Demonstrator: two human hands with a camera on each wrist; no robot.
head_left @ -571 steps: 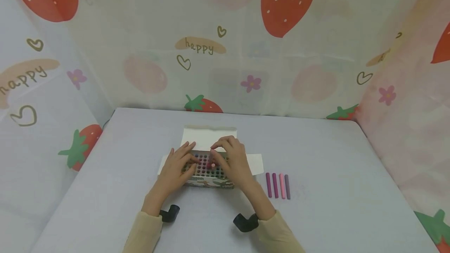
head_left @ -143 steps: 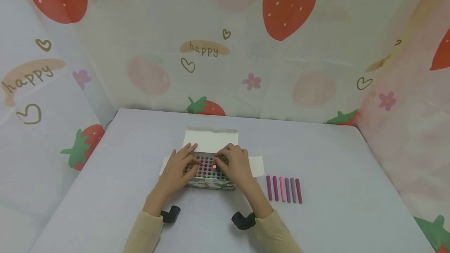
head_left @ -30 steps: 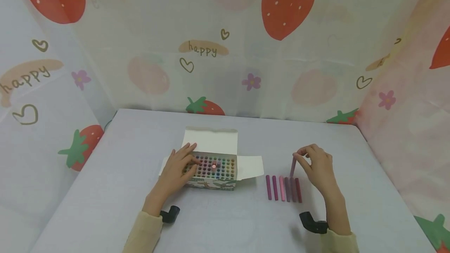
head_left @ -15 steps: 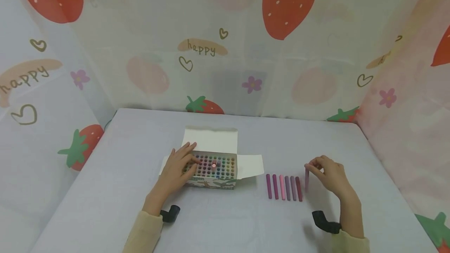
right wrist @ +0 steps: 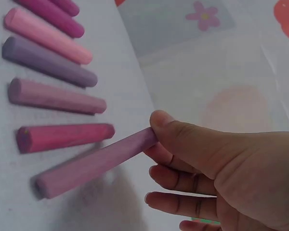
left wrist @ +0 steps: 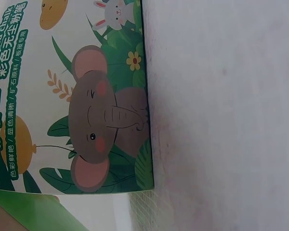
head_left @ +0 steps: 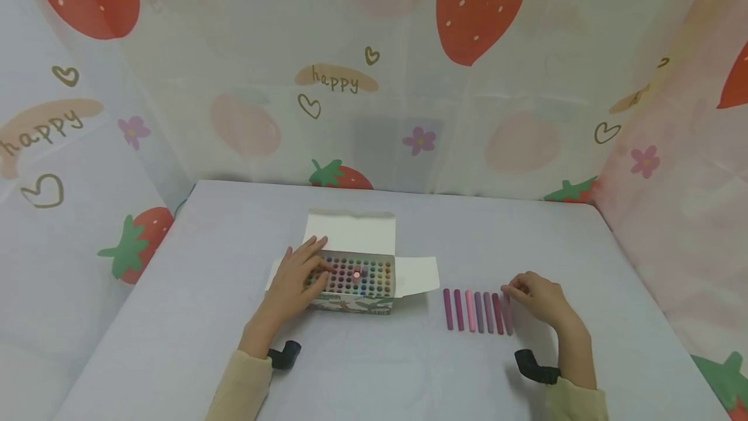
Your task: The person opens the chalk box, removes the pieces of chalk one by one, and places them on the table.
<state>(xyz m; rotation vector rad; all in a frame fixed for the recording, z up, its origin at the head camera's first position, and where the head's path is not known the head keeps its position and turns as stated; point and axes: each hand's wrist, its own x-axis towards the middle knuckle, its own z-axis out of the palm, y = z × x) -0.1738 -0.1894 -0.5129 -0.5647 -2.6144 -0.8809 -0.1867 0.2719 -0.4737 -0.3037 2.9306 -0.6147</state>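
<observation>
My right hand pinches the far end of a mauve chalk stick between thumb and finger. The stick's near end meets the tabletop while the pinched end is tilted up. Beside it lies a row of several chalk sticks in purple, pink and grey-violet, with a deep pink stick closest. My left hand rests with fingers spread over the left part of an open chalk box. Colored chalk ends fill the box's holes, and a pink one stands up above the rest. The left wrist view shows the box's elephant-printed side.
The box's white lid is folded back, and a side flap sticks out to the right, between box and chalk row. White cloth covers the table. A strawberry-print curtain hangs behind and at both sides.
The right hand has carried the mauve chalk rightward and lowered it at the row's right end, from upright to nearly flat. The left hand has stayed on the box.
</observation>
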